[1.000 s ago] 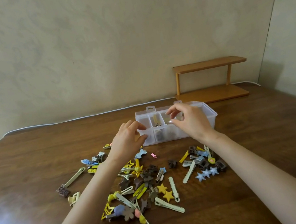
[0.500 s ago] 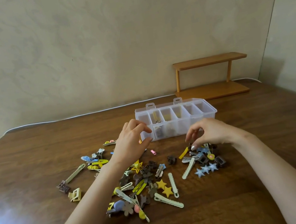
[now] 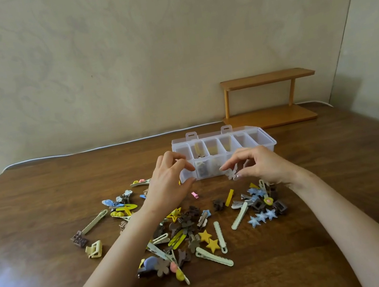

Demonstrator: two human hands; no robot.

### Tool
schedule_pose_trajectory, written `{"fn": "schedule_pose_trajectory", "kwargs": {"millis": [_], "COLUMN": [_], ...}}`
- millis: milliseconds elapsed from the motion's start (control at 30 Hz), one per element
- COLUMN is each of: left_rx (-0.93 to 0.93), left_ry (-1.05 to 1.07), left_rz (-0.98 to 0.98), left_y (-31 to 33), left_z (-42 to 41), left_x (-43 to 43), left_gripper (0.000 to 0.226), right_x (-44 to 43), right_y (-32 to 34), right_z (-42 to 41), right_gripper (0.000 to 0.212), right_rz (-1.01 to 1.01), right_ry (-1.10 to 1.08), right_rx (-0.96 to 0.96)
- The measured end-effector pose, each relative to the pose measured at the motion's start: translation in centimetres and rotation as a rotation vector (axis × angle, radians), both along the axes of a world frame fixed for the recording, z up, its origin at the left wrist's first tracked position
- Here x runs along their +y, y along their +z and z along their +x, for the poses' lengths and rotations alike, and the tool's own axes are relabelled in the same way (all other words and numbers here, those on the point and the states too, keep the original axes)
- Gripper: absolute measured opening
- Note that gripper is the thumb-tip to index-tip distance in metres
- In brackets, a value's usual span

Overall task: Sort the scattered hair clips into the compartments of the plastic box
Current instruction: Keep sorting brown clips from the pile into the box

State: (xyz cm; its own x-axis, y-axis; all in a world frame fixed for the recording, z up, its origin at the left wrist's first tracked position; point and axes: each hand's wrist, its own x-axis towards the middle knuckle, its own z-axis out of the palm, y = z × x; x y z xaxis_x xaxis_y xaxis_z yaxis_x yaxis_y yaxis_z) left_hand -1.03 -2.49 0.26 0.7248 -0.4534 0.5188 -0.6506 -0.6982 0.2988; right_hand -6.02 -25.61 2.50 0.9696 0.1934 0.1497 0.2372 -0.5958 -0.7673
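Clips (image 3: 192, 229) scattered on table (image 3: 340, 194) before box (image 3: 224, 149); shelf (image 3: 268, 99) behind.

R hand (image 3: 261, 165) w/ flower clip (image 3: 231, 174) by box (image 3: 267, 142)

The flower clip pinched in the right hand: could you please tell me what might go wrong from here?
1. The right hand holds the flower clip only by fingertips, so it may slip onto the table.
2. The plastic box has narrow compartments side by side; the clip could land in the wrong one.
3. The right wrist is low beside the blue star clips and might scatter them.
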Motion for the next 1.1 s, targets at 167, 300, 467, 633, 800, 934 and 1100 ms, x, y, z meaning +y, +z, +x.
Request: {"fn": "schedule_pose_trajectory", "kwargs": {"millis": [167, 300, 467, 633, 800, 934, 1100], "left_rx": [0.027, 0.155, 0.262, 0.296, 0.29, 0.264, 0.349], "left_ry": [-0.066, -0.236, -0.274, -0.271, -0.277, -0.269, -0.233], "left_rz": [-0.033, 0.046, 0.168, 0.224, 0.238, 0.161, -0.103], "left_y": [0.5, 0.7, 0.0, -0.4, -0.4, -0.3, 0.1], "left_z": [-0.3, -0.7, -0.8, -0.7, -0.9, -0.9, -1.3], "left_x": [-0.1, -0.6, -1.3, -1.4, -1.5, -1.5, -1.4], "left_gripper": [0.017, 0.021, 0.031, 0.026, 0.021, 0.021, 0.019], "right_x": [0.2, 0.6, 1.3, 1.7, 2.2, 2.2, 2.6], "right_y": [-0.3, -0.4, 0.4, 1.0, 1.1, 0.9, 0.4], "right_z": [0.3, 0.6, 2.3, 5.1, 5.7, 4.4, 2.5], "right_gripper": [0.029, 0.019, 0.02, 0.026, 0.032, 0.023, 0.017], "right_rz": [0.073, 0.134, 0.092, -0.059, -0.14, -0.039, 0.109], "right_ry": [-0.042, -0.149, -0.304, -0.361, -0.384, -0.354, -0.255], "right_rx": [-0.057, -0.162, -0.382, -0.427, -0.399, -0.426, -0.348]}}
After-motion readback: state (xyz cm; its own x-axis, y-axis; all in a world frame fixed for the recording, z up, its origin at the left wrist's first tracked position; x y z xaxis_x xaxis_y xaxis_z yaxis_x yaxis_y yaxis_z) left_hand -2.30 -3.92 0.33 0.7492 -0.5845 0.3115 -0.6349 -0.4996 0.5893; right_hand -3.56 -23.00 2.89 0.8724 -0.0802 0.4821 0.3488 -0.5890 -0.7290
